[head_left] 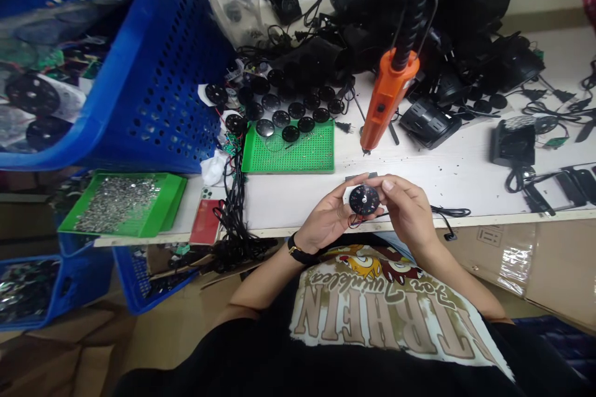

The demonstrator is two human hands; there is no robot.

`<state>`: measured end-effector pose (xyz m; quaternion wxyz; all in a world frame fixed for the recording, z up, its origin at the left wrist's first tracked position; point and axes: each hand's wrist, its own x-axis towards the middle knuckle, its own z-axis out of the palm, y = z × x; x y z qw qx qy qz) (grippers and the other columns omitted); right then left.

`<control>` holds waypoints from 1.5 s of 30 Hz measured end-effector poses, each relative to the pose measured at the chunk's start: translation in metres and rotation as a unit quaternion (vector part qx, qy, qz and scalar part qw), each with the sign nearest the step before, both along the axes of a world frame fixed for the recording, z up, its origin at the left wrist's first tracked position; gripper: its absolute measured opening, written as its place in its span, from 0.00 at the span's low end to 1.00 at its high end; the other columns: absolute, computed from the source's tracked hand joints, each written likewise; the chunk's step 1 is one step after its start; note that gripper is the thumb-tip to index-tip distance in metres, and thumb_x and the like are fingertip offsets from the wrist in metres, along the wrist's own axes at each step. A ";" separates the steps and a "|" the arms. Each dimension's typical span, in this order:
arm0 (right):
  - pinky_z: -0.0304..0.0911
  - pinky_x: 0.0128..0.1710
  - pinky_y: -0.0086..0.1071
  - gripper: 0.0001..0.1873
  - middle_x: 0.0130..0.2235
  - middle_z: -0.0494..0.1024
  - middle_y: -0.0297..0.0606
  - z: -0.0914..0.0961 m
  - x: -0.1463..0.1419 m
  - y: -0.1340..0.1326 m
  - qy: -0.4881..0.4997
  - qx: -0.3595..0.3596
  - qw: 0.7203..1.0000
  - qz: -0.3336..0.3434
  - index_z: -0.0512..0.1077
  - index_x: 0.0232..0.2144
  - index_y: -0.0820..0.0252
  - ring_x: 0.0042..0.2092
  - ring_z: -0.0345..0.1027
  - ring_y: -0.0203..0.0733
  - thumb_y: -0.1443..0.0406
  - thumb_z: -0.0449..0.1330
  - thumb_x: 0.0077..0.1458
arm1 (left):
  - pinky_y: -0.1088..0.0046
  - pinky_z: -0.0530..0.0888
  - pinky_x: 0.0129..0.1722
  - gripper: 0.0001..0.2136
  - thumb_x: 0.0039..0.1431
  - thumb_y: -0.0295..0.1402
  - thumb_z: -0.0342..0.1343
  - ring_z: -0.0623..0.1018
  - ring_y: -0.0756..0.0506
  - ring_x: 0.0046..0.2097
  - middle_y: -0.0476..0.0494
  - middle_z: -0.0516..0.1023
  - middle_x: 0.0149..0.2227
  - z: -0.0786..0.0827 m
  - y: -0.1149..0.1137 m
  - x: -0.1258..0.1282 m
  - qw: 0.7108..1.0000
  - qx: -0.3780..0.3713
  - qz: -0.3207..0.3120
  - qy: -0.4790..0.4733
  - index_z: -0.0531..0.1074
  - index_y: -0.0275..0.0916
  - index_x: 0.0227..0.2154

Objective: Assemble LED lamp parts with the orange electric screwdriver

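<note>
Both of my hands hold a round black disc (364,200) just above the front edge of the white workbench (288,201). My left hand (326,220) cradles it from below and the side, with thin red and black wires trailing beneath. My right hand (405,211) pinches its right rim between fingers and thumb. Straight ahead, an orange electric screwdriver (386,102) hangs from a black coiled cord, its tip a little above and left of my right hand. A black wristwatch (298,249) sits on my left wrist.
A green pegboard tray (310,158) holds several similar black discs. Left of it stand a large blue perforated basket (153,80) and a green tray of small metal parts (118,205). Bundled black cables (235,211) hang over the edge, and black corded devices (512,142) cover the back right.
</note>
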<state>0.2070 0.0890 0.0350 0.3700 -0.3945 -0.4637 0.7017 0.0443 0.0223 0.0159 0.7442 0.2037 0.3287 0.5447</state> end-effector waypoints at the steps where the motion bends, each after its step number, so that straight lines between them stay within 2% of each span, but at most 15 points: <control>1: 0.63 0.30 0.33 0.14 0.29 0.73 0.33 0.000 0.000 -0.001 -0.003 0.000 1.000 -0.001 0.82 0.38 0.53 0.30 0.64 0.36 0.52 0.63 0.59 | 0.68 0.78 0.43 0.37 0.51 0.46 0.73 0.85 0.40 0.45 0.38 0.82 0.50 0.000 -0.001 0.000 1.000 -0.001 -0.001 0.000 0.70 0.44 0.63; 8: 0.65 0.30 0.34 0.14 0.27 0.72 0.32 0.003 0.001 -0.007 0.002 0.011 1.000 0.004 0.82 0.38 0.53 0.28 0.64 0.37 0.52 0.62 0.61 | 0.68 0.78 0.44 0.36 0.52 0.46 0.73 0.85 0.40 0.46 0.40 0.83 0.48 -0.001 -0.005 0.001 1.000 0.015 -0.009 -0.014 0.70 0.45 0.63; 13: 0.64 0.29 0.33 0.14 0.27 0.72 0.33 0.008 0.000 -0.013 -0.005 0.026 1.000 0.005 0.82 0.37 0.54 0.28 0.63 0.37 0.53 0.61 0.61 | 0.67 0.78 0.45 0.36 0.53 0.44 0.73 0.85 0.40 0.46 0.38 0.81 0.51 0.001 -0.011 0.002 1.000 0.025 -0.004 -0.009 0.69 0.45 0.64; 16: 0.70 0.34 0.36 0.14 0.36 0.76 0.36 0.007 0.006 -0.014 -0.020 0.093 0.995 0.007 0.81 0.43 0.52 0.34 0.68 0.39 0.53 0.62 0.60 | 0.64 0.79 0.48 0.36 0.52 0.43 0.74 0.84 0.40 0.46 0.38 0.81 0.51 0.003 -0.015 0.003 0.999 0.029 0.003 -0.021 0.70 0.45 0.63; 18: 0.73 0.42 0.39 0.18 0.50 0.76 0.40 0.005 0.015 -0.013 -0.048 0.177 0.982 0.052 0.78 0.50 0.49 0.42 0.71 0.41 0.55 0.65 0.58 | 0.64 0.79 0.50 0.34 0.52 0.42 0.74 0.83 0.40 0.49 0.38 0.79 0.54 0.001 -0.019 0.007 0.999 0.029 0.021 -0.041 0.71 0.45 0.61; 20: 0.72 0.51 0.45 0.27 0.58 0.73 0.43 0.000 0.026 -0.014 -0.110 0.260 0.952 0.121 0.75 0.57 0.47 0.51 0.72 0.46 0.56 0.69 0.55 | 0.64 0.78 0.52 0.33 0.53 0.40 0.74 0.82 0.40 0.51 0.39 0.78 0.56 -0.005 -0.023 0.013 0.997 0.021 0.027 -0.064 0.70 0.45 0.61; 22: 0.69 0.56 0.49 0.29 0.57 0.75 0.44 -0.008 0.036 -0.017 -0.182 0.306 0.921 0.156 0.73 0.58 0.48 0.56 0.71 0.50 0.56 0.70 0.54 | 0.64 0.76 0.52 0.33 0.53 0.40 0.73 0.82 0.40 0.51 0.38 0.78 0.55 -0.015 -0.028 0.021 0.997 0.003 0.018 -0.080 0.69 0.45 0.61; 25: 0.69 0.56 0.50 0.26 0.53 0.79 0.44 -0.026 0.044 -0.021 -0.238 0.325 0.904 0.141 0.74 0.56 0.51 0.55 0.73 0.51 0.56 0.70 0.55 | 0.64 0.76 0.51 0.32 0.54 0.41 0.73 0.83 0.42 0.48 0.39 0.80 0.52 -0.033 -0.034 0.030 0.997 -0.019 0.030 -0.065 0.68 0.42 0.59; 30: 0.65 0.59 0.53 0.27 0.55 0.79 0.45 -0.051 0.038 0.000 -0.293 0.385 0.868 0.110 0.74 0.57 0.52 0.57 0.71 0.54 0.58 0.69 0.56 | 0.58 0.71 0.59 0.35 0.57 0.44 0.70 0.80 0.44 0.51 0.42 0.79 0.48 -0.049 -0.042 0.025 0.992 0.002 0.084 0.099 0.61 0.43 0.63; 32: 0.63 0.59 0.55 0.29 0.54 0.79 0.47 -0.056 0.033 0.019 -0.310 0.374 0.864 0.132 0.75 0.57 0.54 0.56 0.70 0.56 0.57 0.70 0.54 | 0.59 0.71 0.61 0.31 0.58 0.41 0.69 0.79 0.44 0.53 0.40 0.77 0.52 -0.049 -0.041 0.018 0.976 0.019 0.102 0.190 0.64 0.42 0.61; 34: 0.62 0.60 0.56 0.29 0.53 0.80 0.47 -0.061 0.028 0.038 -0.319 0.356 0.864 0.161 0.76 0.55 0.56 0.56 0.70 0.57 0.57 0.72 0.52 | 0.60 0.72 0.58 0.25 0.59 0.39 0.68 0.77 0.42 0.55 0.38 0.74 0.55 -0.047 -0.037 0.010 0.947 0.045 0.119 0.296 0.70 0.41 0.56; 37: 0.62 0.62 0.55 0.28 0.52 0.78 0.46 -0.068 0.026 0.059 -0.317 0.342 0.864 0.188 0.78 0.54 0.56 0.56 0.70 0.55 0.57 0.73 0.51 | 0.58 0.72 0.59 0.17 0.61 0.36 0.65 0.74 0.38 0.59 0.36 0.74 0.57 -0.046 -0.023 0.001 0.874 0.113 0.141 0.451 0.75 0.41 0.52; 40: 0.61 0.64 0.56 0.34 0.54 0.74 0.47 -0.071 0.034 0.068 -0.321 0.327 0.866 0.199 0.76 0.57 0.55 0.59 0.69 0.56 0.55 0.74 0.48 | 0.52 0.67 0.65 0.18 0.62 0.35 0.64 0.71 0.37 0.63 0.36 0.74 0.58 -0.049 -0.003 -0.002 0.810 0.177 0.155 0.537 0.74 0.43 0.54; 43: 0.63 0.63 0.59 0.45 0.59 0.71 0.48 -0.056 0.043 0.073 -0.310 0.306 0.881 0.183 0.67 0.65 0.49 0.58 0.69 0.57 0.50 0.74 0.46 | 0.50 0.67 0.66 0.22 0.61 0.35 0.66 0.72 0.37 0.64 0.37 0.74 0.60 -0.054 0.015 0.000 0.776 0.230 0.148 0.568 0.70 0.44 0.57; 45: 0.65 0.62 0.56 0.48 0.63 0.68 0.46 -0.037 0.039 0.076 -0.262 0.308 0.905 0.133 0.60 0.68 0.43 0.59 0.69 0.55 0.49 0.72 0.49 | 0.50 0.69 0.65 0.24 0.61 0.36 0.66 0.72 0.37 0.63 0.36 0.74 0.60 -0.057 0.022 0.003 0.767 0.251 0.145 0.573 0.68 0.44 0.59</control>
